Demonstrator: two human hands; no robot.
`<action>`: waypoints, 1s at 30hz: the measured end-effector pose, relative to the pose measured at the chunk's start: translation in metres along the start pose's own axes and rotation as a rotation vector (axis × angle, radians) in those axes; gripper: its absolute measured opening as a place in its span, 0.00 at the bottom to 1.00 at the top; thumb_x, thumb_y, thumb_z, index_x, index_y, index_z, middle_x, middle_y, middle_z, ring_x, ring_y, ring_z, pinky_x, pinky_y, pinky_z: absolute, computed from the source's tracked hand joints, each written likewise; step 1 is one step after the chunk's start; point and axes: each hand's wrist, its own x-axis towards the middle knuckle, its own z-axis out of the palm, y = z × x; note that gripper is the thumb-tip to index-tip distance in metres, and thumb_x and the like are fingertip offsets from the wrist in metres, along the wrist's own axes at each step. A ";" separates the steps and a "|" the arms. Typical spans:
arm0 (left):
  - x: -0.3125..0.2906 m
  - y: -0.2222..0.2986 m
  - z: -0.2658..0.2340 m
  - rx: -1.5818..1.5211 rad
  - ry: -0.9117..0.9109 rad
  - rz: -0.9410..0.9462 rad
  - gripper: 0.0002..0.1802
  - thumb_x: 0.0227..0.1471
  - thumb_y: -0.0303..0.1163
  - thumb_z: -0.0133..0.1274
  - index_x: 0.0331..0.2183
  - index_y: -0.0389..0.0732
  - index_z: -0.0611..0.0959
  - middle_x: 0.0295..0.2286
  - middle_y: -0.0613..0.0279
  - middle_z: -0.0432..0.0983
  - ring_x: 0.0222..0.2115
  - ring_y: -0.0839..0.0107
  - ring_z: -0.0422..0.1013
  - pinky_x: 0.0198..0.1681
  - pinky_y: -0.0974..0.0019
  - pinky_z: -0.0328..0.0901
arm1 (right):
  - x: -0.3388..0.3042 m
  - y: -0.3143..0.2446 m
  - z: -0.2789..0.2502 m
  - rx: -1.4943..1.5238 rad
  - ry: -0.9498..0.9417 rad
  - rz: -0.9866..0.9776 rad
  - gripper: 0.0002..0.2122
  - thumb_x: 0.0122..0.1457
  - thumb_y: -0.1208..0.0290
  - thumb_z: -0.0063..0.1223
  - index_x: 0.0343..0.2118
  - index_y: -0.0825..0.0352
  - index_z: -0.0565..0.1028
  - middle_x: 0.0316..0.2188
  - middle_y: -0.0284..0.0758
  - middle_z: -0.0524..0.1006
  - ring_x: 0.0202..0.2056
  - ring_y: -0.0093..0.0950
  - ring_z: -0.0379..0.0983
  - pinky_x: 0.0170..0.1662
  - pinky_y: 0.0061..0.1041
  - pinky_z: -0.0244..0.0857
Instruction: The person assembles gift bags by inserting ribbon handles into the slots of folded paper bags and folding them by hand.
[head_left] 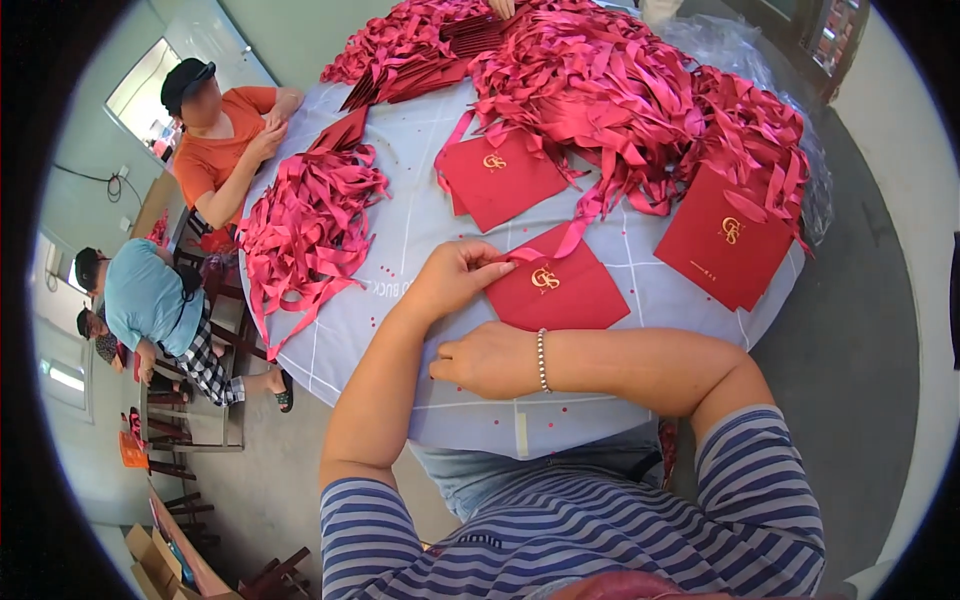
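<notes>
A flat red gift bag (575,290) with a gold emblem and a pink ribbon lies on the table in front of me. My left hand (455,283) pinches its upper left corner, where the ribbon sits, between thumb and fingers. Just below the bag, my right hand (488,362) rests low over the cloth with curled fingers; whatever they may hold is hidden. Further off lies another red bag (505,185) on top of a second one. To the right, more flat red bags (722,238) overlap beneath loose ribbons.
A large heap of pink ribbons (590,85) covers the table's far side, beside stacked red bags (425,80). Another ribbon pile (305,220) lies left. Tiny red dots speckle the pale tablecloth (400,240). A person in orange (225,140) sits at the left edge; another stands behind.
</notes>
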 end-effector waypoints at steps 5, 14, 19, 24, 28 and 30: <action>-0.002 -0.003 -0.003 0.017 0.002 -0.004 0.10 0.52 0.32 0.61 0.30 0.34 0.84 0.19 0.74 0.71 0.21 0.85 0.61 0.24 0.75 0.60 | 0.002 -0.001 0.001 0.006 0.007 -0.010 0.09 0.55 0.71 0.50 0.38 0.64 0.72 0.32 0.39 0.73 0.30 0.40 0.76 0.32 0.40 0.69; 0.001 -0.008 -0.002 0.038 0.002 0.040 0.10 0.52 0.33 0.61 0.30 0.34 0.84 0.18 0.73 0.71 0.21 0.84 0.61 0.24 0.74 0.60 | 0.001 -0.001 0.003 -0.007 0.039 -0.013 0.09 0.55 0.71 0.50 0.38 0.64 0.72 0.31 0.38 0.73 0.30 0.39 0.76 0.31 0.40 0.69; 0.000 -0.007 -0.002 0.039 0.000 0.040 0.11 0.52 0.33 0.62 0.31 0.35 0.84 0.19 0.71 0.73 0.21 0.84 0.63 0.24 0.74 0.61 | 0.002 0.000 0.004 -0.014 0.048 -0.022 0.09 0.55 0.71 0.50 0.38 0.64 0.72 0.31 0.38 0.73 0.30 0.39 0.76 0.31 0.39 0.69; 0.000 -0.003 -0.003 0.056 -0.026 0.033 0.09 0.53 0.32 0.60 0.33 0.35 0.84 0.22 0.71 0.75 0.23 0.84 0.65 0.26 0.75 0.62 | 0.001 -0.001 0.003 -0.013 0.054 -0.016 0.09 0.55 0.71 0.50 0.38 0.65 0.71 0.31 0.39 0.73 0.29 0.40 0.76 0.30 0.39 0.69; 0.004 -0.006 -0.001 0.097 -0.039 0.033 0.08 0.54 0.30 0.59 0.34 0.35 0.84 0.24 0.72 0.76 0.25 0.85 0.66 0.28 0.76 0.63 | -0.001 0.000 0.001 -0.029 0.058 -0.026 0.09 0.55 0.71 0.50 0.38 0.65 0.71 0.32 0.39 0.73 0.30 0.40 0.76 0.31 0.40 0.70; 0.002 -0.008 0.001 0.028 -0.027 0.039 0.09 0.52 0.32 0.61 0.32 0.35 0.84 0.22 0.70 0.75 0.23 0.84 0.65 0.27 0.74 0.63 | -0.001 -0.002 0.000 -0.023 0.008 0.013 0.09 0.55 0.70 0.50 0.39 0.65 0.71 0.32 0.40 0.73 0.30 0.40 0.77 0.31 0.40 0.70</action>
